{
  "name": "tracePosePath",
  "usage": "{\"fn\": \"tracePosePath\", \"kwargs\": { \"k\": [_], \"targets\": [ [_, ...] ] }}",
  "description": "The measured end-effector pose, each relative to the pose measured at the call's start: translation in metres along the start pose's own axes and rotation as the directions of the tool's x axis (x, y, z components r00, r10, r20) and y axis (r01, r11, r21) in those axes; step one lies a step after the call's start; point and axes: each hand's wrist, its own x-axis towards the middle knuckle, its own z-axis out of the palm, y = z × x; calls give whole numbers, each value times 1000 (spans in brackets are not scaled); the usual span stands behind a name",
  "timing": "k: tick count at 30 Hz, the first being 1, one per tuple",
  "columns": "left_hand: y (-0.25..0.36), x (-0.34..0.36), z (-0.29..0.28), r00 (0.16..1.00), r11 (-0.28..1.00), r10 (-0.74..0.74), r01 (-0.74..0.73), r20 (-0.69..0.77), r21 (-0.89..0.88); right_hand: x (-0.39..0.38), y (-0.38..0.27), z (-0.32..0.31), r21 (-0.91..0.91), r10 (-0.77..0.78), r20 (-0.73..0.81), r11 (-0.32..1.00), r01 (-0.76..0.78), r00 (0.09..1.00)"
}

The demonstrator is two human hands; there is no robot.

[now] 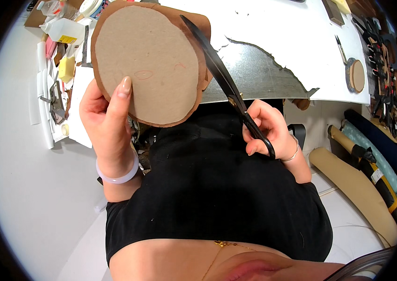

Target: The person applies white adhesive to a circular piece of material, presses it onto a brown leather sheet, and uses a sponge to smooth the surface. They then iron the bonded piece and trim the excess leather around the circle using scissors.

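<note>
My left hand [107,112] holds up a large oval piece of greyish-beige board [149,51], thumb pressed on its front face. Behind the board lies brown leather [199,24], which shows as a thin rim around most of the oval and sticks out wider at the upper right. Two small reddish marks are drawn on the board. My right hand [275,129] grips a pair of black scissors [217,70] by the handles. Their long blades run up along the right side of the oval, over the leather, and appear close together. Fingers behind the board are hidden.
Behind the pieces is a white worktable [296,37] with a grey, ragged-edged patch [254,79]. A small round piece [357,77] lies at its right. A clear bottle [65,30] and yellow block [66,69] are at left. Material rolls [353,187] lean at the right.
</note>
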Motion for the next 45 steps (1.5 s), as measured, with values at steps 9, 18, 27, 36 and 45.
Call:
{"fn": "tracePosePath", "kwargs": {
  "k": [9,18,27,36,45],
  "targets": [
    [7,0,5,999,995,23,-27,-44,-92,0,0,-2,-61,-36,17,997,37,999],
    [7,-1,3,999,994,0,-5,-43,-106,0,0,0,-56,-26,7,998,26,1000],
    [7,0,0,999,996,19,-23,-47,-90,-1,2,-1,-56,-25,1,998,25,1000],
    [6,-1,3,999,994,27,-31,-30,-109,-2,-2,-3,52,51,60,997,-54,997],
    [11,-5,14,996,999,-18,22,91,-48,-2,-5,-2,235,94,97,965,-115,991]
  ]
}}
